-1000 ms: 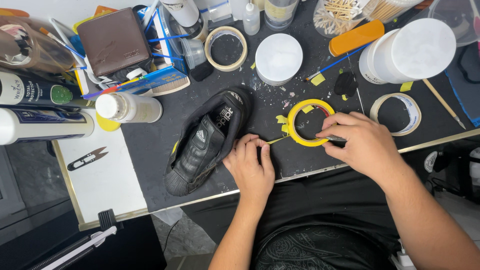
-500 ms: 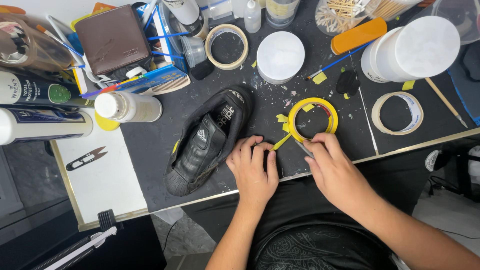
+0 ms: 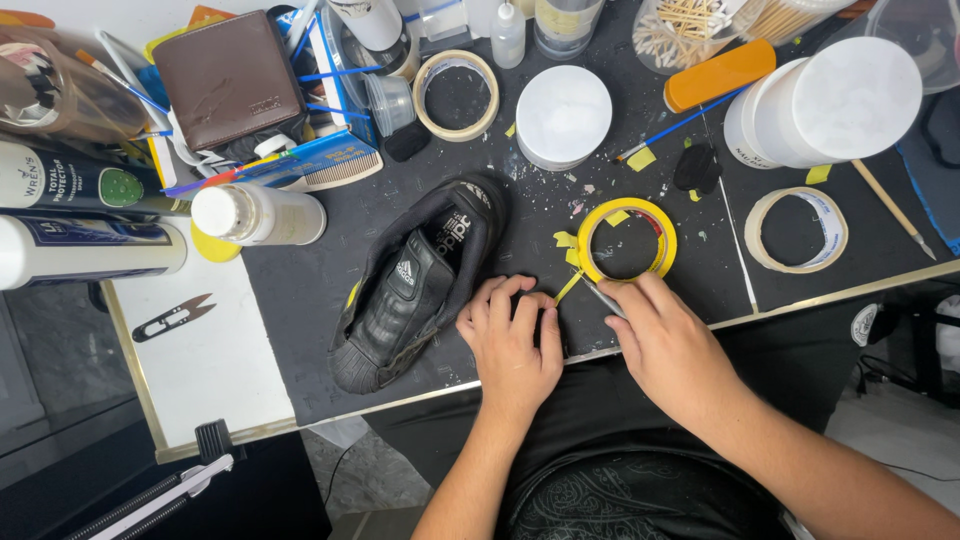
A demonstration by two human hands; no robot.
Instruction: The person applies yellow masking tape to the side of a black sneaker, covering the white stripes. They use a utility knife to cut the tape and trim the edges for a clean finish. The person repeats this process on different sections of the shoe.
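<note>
Left hand [image 3: 510, 340] rests flat, fingers loose, on the dark tabletop [image 3: 300, 300] beside the black shoe [image 3: 415, 285], pinning a yellow tape strip [image 3: 567, 288]; right hand [image 3: 665, 340], grip closed on a thin metal tool [image 3: 603, 298], touches yellow tape roll [image 3: 627, 240].

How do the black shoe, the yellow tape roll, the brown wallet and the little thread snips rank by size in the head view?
1. black shoe, clearly largest
2. brown wallet
3. yellow tape roll, somewhat smaller than the wallet
4. thread snips, smallest

All lie on the same table, so nearness hardly skews this.
</note>
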